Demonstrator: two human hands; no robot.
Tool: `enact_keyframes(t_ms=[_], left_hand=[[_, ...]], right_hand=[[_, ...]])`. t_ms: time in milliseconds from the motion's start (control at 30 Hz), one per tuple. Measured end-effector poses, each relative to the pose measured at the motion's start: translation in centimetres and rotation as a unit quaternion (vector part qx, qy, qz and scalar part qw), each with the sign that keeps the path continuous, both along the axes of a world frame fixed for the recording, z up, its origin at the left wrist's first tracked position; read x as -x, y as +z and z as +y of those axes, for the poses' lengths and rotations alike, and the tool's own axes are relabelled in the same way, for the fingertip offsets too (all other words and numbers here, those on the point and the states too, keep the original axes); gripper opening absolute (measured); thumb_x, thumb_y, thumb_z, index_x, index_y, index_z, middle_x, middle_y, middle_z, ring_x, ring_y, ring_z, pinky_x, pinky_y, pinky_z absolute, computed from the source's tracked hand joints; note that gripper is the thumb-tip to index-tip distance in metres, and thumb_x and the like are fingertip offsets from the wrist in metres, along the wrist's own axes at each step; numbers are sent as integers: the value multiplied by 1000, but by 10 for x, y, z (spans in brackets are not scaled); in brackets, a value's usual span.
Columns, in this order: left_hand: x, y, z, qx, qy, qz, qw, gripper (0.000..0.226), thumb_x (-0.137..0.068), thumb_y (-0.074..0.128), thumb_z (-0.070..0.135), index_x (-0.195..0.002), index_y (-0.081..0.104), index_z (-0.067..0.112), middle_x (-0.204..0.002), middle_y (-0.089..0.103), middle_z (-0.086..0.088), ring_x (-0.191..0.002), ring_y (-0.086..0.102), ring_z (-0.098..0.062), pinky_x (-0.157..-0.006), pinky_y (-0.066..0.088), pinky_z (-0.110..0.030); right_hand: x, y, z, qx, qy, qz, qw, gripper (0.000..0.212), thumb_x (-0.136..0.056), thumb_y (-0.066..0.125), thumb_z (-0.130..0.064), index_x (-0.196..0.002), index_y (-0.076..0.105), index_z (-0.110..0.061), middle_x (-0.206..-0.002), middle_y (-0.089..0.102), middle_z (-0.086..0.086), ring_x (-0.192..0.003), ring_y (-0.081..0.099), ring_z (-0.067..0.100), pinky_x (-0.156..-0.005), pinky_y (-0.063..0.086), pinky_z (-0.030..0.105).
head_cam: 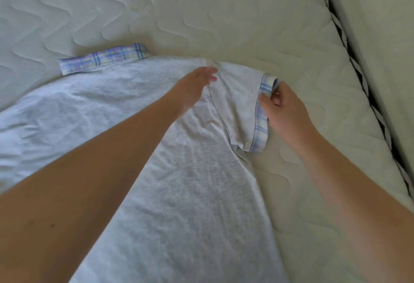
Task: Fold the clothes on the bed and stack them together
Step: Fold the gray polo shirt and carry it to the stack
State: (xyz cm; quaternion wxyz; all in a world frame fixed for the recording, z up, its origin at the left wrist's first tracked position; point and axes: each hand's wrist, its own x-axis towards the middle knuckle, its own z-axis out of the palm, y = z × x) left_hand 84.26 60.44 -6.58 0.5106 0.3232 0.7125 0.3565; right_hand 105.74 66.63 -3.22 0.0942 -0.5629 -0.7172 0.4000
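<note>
A light grey shirt [192,181] with a blue plaid collar [105,60] lies spread flat on the bed, filling the middle and left of the view. Its short right sleeve [239,107] ends in a blue plaid cuff [261,130]. My left hand [195,89] lies with straight fingers on the shoulder of the shirt, near the sleeve seam. My right hand [286,112] pinches the upper part of the plaid cuff between thumb and fingers, lifting its edge slightly off the mattress.
The shirt lies on a pale quilted mattress [201,13] with a wavy stitch pattern. A dark patterned seam [349,58] runs diagonally along the right, with another pale padded surface [385,36] beyond it.
</note>
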Motion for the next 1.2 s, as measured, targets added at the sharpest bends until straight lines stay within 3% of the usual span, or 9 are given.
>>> enact_keyframes(t_ms=[133, 300, 500, 633, 700, 767, 867, 1067, 1200], left_hand=[[-17, 29, -27, 2, 161, -190, 968, 58, -104, 20, 54, -124, 63, 21, -114, 72, -2, -106, 67, -18, -97, 50, -39], [6, 30, -64, 18, 246, -334, 910, 80, -97, 11, 69, -134, 57, 15, -111, 70, -7, -99, 68, -24, -89, 51, -39], [44, 23, -106, 23, 336, -388, 858, 85, -90, 15, 79, -115, 65, 16, -100, 75, -10, -89, 74, -26, -77, 55, -37], [59, 9, -131, 30, 373, -390, 841, 93, -77, 30, 88, -126, 63, 15, -119, 70, -12, -108, 69, -31, -94, 52, -46], [58, 7, -137, 35, 328, -365, 871, 85, -76, 44, 80, -129, 60, 16, -122, 69, -9, -114, 66, -28, -101, 49, -47], [52, 3, -139, 55, 289, -258, 920, 49, -86, 63, 52, -120, 65, 16, -111, 74, -3, -111, 67, -25, -98, 52, -42], [51, -1, -139, 60, 361, -133, 921, 5, -92, 68, 20, -97, 67, 19, -95, 74, -1, -100, 70, -24, -82, 57, -34], [78, 9, -148, -22, 376, -52, 925, 7, -95, 64, 20, -94, 69, 24, -97, 75, 3, -92, 72, -14, -81, 57, -28], [93, -12, -157, 71, 347, 28, 935, 4, -92, 63, 22, -96, 66, 22, -100, 71, -3, -100, 68, -25, -92, 55, -41]], right_hand=[[37, 41, -55, -66, 69, 36, 995, 16, -95, 54, -31, -88, 46, -19, -63, 53, -10, -54, 52, 1, -53, 39, 18], [94, 54, -101, -65, 86, 77, 991, 16, -98, 50, -33, -99, 47, -17, -82, 67, 0, -75, 66, 24, -66, 53, 43], [139, 35, -134, 72, 154, 143, 975, 22, -102, 45, -31, -122, 49, -25, -117, 66, -2, -107, 63, 14, -85, 51, 24], [106, 11, -147, 56, 188, 120, 973, 48, -102, 45, -21, -147, 33, -33, -150, 37, -12, -122, 45, -11, -103, 36, 12], [75, -11, -148, -9, 174, 31, 984, 56, -99, 50, -21, -151, 30, -26, -152, 36, -5, -134, 39, 4, -114, 30, 25], [46, -32, -152, -49, 166, -81, 982, 69, -94, 58, -25, -154, 23, -22, -154, 35, 2, -141, 32, 20, -116, 24, 33], [23, -52, -165, -60, 169, -150, 972, 84, -85, 69, -34, -155, 22, -21, -153, 36, 8, -139, 34, 31, -114, 29, 42], [29, -58, -191, -144, 172, -154, 962, 95, -72, 80, -34, -151, 28, -24, -155, 35, 6, -135, 42, 35, -102, 44, 47], [38, -56, -202, -147, 206, -174, 952, 100, -72, 81, -42, -152, 22, -28, -158, 30, 4, -137, 41, 32, -99, 46, 44]])
